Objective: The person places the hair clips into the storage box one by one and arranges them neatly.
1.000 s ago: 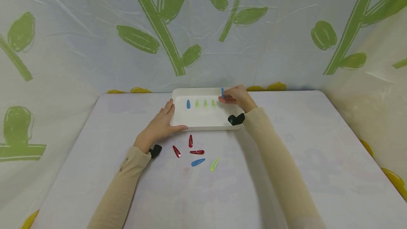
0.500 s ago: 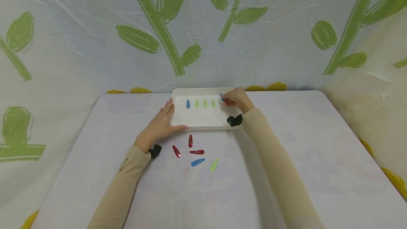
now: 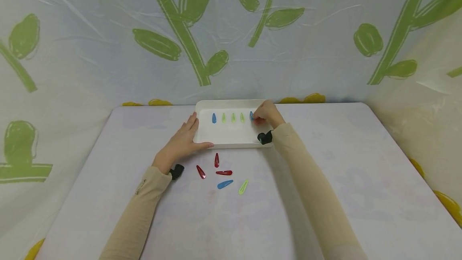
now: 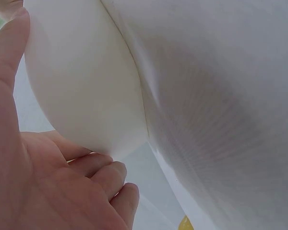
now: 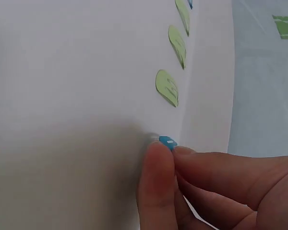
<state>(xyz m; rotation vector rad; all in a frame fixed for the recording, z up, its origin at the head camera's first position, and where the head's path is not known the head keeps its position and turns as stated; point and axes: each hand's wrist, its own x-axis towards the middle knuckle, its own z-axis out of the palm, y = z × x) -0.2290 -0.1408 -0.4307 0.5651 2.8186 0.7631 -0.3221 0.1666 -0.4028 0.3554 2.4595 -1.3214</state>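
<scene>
My right hand (image 3: 268, 114) pinches a blue snap hair clip (image 5: 167, 141) between thumb and finger, low over the right part of a white tray (image 3: 231, 136). Most of that clip is hidden by the fingertips in the right wrist view. To its left, in one row, lie three light green hair clips (image 3: 233, 118) and another blue hair clip (image 3: 214, 118). My left hand (image 3: 183, 138) rests against the tray's left end, fingers along the side and thumb at the front corner. In the left wrist view its fingers touch the tray's outer wall (image 4: 86, 72).
On the table in front of the tray lie three red hair clips (image 3: 217, 160), a blue hair clip (image 3: 225, 184) and a light green hair clip (image 3: 243, 187). A plastic sheet (image 3: 231, 79) with printed leaves hangs behind the table's back edge.
My right hand has lowered the blue hair clip into the tray, turning it into line with the row's right end. The left hand has stayed at the tray's left end.
</scene>
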